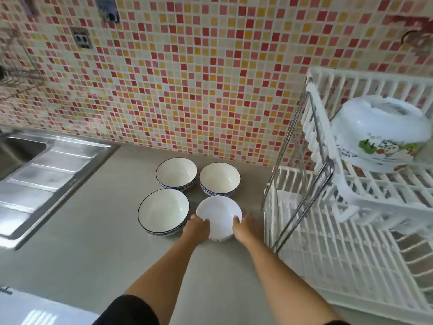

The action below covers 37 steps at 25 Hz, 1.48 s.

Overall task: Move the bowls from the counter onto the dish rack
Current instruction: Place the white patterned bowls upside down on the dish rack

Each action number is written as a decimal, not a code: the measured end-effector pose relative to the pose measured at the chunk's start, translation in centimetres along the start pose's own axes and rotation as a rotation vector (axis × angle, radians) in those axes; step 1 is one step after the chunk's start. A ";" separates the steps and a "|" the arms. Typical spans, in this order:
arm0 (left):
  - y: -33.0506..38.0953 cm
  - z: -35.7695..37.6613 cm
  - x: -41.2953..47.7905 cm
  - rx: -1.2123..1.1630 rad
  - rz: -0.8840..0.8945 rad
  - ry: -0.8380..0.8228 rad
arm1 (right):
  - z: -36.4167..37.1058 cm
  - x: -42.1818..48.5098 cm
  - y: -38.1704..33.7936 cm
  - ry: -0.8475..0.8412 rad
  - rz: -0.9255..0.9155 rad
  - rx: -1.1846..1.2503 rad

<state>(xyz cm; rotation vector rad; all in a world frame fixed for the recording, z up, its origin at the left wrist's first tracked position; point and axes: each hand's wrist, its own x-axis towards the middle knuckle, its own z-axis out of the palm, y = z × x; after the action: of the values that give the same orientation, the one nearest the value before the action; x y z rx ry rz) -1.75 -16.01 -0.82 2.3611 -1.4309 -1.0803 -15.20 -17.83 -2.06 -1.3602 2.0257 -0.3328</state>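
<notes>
While both hands clasp the white bowl [216,215], it sits on the counter [98,233] at the group's 4 o'clock. Left hand [195,228] curls on its rim at 8 o'clock, right hand [244,227] at 4 o'clock. Three blue-rimmed bowls [163,211] stand close by at 9, 11 and 12 o'clock. At 3 o'clock stands the rack [351,231], an upturned bowl [377,134] on its top tier.

A wall [187,78] of tiny red, pink, yellow and cream tiles stands behind the grey counter [82,242]. Left of the counter lies a shiny metal sink [35,174]. A power socket [80,38] sits high on the wall.
</notes>
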 end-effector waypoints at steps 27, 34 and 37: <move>4.0 -20.4 -18.3 -0.966 0.515 0.222 | -15.2 -20.7 -12.2 0.088 -0.788 0.562; 9.0 -21.5 -26.2 -1.148 0.865 0.138 | -24.5 -25.8 -13.0 0.169 -0.847 0.668; 11.3 -20.8 -27.4 -1.086 0.952 0.104 | -28.4 -25.2 -11.1 0.085 -0.923 0.762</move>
<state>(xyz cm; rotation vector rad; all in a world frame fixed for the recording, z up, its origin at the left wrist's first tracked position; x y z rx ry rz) -3.39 -3.57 33.16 0.8167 -1.1879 -0.9905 -19.68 -4.33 34.88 -1.6436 0.9765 -1.4043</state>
